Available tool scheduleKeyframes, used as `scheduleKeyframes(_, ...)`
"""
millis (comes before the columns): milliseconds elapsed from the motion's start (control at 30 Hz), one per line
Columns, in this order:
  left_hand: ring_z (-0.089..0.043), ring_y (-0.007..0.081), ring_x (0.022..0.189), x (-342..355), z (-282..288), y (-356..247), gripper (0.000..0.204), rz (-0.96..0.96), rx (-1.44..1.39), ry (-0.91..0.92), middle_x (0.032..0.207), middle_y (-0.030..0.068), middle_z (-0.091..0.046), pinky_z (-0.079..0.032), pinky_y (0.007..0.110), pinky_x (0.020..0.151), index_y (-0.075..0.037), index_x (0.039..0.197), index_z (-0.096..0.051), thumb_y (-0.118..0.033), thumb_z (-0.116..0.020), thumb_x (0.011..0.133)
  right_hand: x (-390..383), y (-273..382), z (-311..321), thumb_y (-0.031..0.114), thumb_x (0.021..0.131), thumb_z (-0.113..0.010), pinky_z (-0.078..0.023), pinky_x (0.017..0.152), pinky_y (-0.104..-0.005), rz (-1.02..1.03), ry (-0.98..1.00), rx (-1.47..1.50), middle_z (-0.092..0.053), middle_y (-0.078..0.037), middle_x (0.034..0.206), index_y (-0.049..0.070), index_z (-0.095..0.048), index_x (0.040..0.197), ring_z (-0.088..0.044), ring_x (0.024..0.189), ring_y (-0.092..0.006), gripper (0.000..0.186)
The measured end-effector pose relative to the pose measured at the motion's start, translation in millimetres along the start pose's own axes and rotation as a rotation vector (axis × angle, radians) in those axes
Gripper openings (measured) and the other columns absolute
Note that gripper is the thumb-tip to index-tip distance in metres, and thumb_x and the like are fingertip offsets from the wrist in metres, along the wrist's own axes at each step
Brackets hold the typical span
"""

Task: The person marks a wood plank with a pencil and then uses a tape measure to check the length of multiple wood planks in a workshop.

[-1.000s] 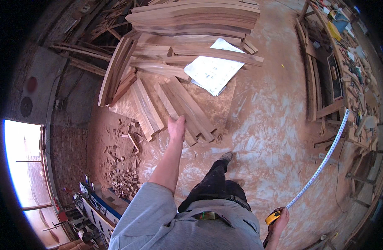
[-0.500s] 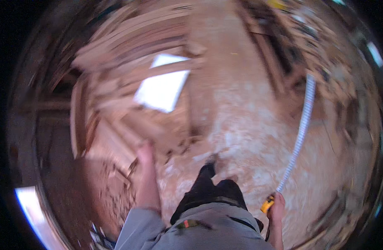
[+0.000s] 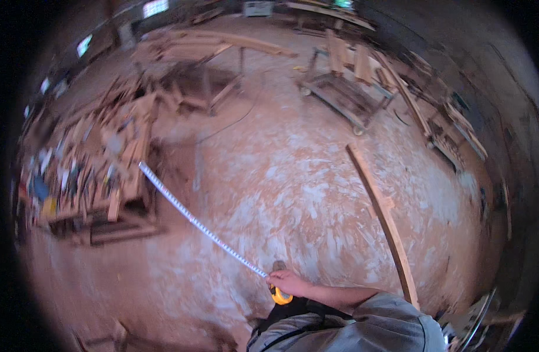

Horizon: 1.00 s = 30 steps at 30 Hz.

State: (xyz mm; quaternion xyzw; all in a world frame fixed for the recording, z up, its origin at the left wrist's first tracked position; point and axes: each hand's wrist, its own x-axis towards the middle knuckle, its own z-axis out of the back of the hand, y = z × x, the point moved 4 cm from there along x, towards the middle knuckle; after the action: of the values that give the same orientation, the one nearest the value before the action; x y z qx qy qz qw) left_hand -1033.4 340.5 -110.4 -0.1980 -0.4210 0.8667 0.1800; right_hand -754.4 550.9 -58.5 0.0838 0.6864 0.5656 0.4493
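Observation:
My right hand (image 3: 290, 283) is closed around a yellow tape measure (image 3: 280, 295), low in the middle, in front of my body. A long stretch of the white blade (image 3: 206, 230) is out of the case. It runs up and left, bowing slightly, and its free end overlaps the front corner of a cluttered workbench (image 3: 99, 214) in the picture; whether it touches I cannot tell. My left hand does not show.
A long wooden beam (image 3: 382, 220) with a short crosspiece (image 3: 382, 205) stretches along my right. Farther off stand a wheeled cart (image 3: 346, 100) bearing boards, and a table stacked with planks (image 3: 205, 44). A dark cable (image 3: 231, 124) curves over the dusty floor.
The view has swung round to the right, bringing the workbench to the left side. My right hand has come to the front of my body with the tape measure. My left hand has left view.

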Motion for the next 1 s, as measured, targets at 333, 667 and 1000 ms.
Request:
scheduleKeyframes(333, -0.065, 0.0293, 0.098, 186, -220, -178, 0.046, 0.038, 0.206, 0.603, 0.107, 0.0186, -0.065, -0.053, 0.042, 0.083, 0.001, 0.126, -0.049, -0.023, -0.062, 0.089, 69, 111, 209, 0.027, 0.098, -0.056, -0.047, 0.077, -0.0255, 0.083, -0.379, 0.248, -0.066, -0.001, 0.084, 0.001, -0.068, 0.092, -0.058, 0.08, -0.0086, 0.028)
scheduleKeyframes(667, -0.065, 0.0286, 0.099, 384, -376, -285, 0.05, 0.078, 0.368, 0.804, 0.11, 0.0181, -0.064, -0.053, 0.041, 0.083, 0.001, 0.132, -0.044, -0.023, -0.061, 0.091, 178, 150, 360, 0.031, 0.096, -0.059, -0.049, 0.073, -0.0285, 0.0, -0.858, 0.534, -0.068, -0.004, 0.084, 0.0, -0.068, 0.096, -0.061, 0.078, -0.0116, 0.032)
scheduleKeyframes(1000, -0.065, 0.028, 0.1, 554, -515, -435, 0.054, -0.061, 0.466, 0.92, 0.113, 0.0177, -0.064, -0.054, 0.04, 0.082, 0.0, 0.138, -0.04, -0.023, -0.06, 0.093, 226, 191, 471, 0.021, 0.098, -0.057, -0.049, 0.069, -0.0297, 0.08, -1.201, 0.932, -0.064, -0.006, 0.081, 0.001, -0.063, 0.089, -0.06, 0.073, -0.0153, 0.023)
